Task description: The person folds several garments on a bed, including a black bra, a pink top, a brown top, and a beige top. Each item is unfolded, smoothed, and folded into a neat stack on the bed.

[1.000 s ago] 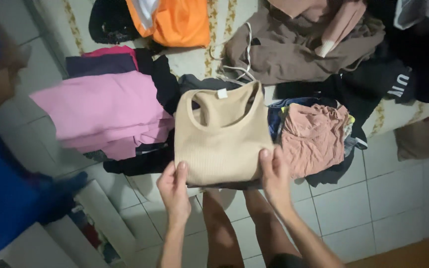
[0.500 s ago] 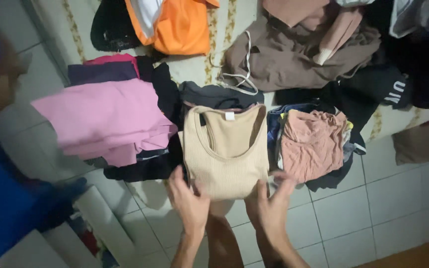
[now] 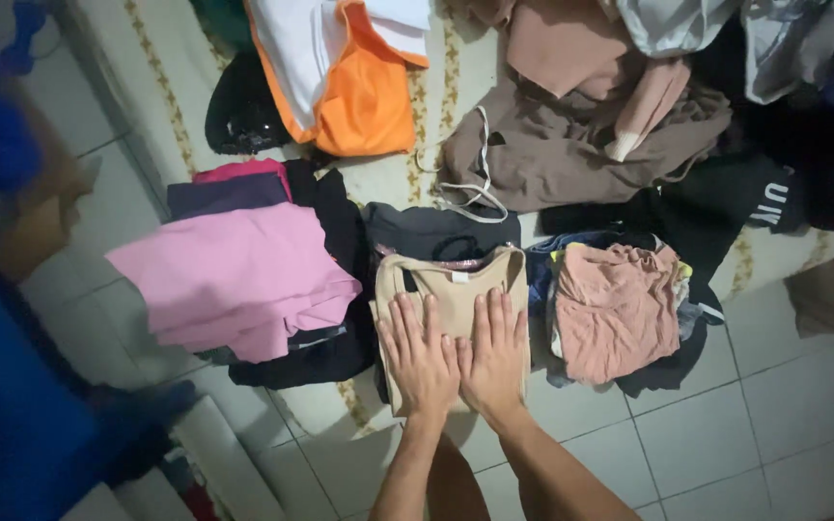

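Both hands flat, palms down, fingers spread, side by side on the folded beige tank top (image 3: 451, 289). Left hand (image 3: 419, 355) and right hand (image 3: 494, 352) touch at the thumbs; nothing gripped, just pressing on the fabric.

Tank top sits on a small stack at the edge of the patterned mat (image 3: 127, 58), neckline away from the person, white tag visible at the collar. Dark grey garment (image 3: 436, 230) directly behind it, partly under it.

Left of the stack: folded pink garment (image 3: 238, 275) on top of black clothing (image 3: 325, 352), with a dark purple piece (image 3: 224, 193) behind. Right of the stack, just beside it: crumpled salmon-pink garment (image 3: 615, 309) on a mixed pile.

Further back on the mat: orange-and-white garment (image 3: 349, 77), brown hoodie (image 3: 571, 145) with light drawstrings, black item (image 3: 243, 111), black clothing with white print (image 3: 755, 198).

White tiled floor (image 3: 726, 425) in front. Blurred blue shape (image 3: 2, 386) at the left edge, cannot tell what it is.
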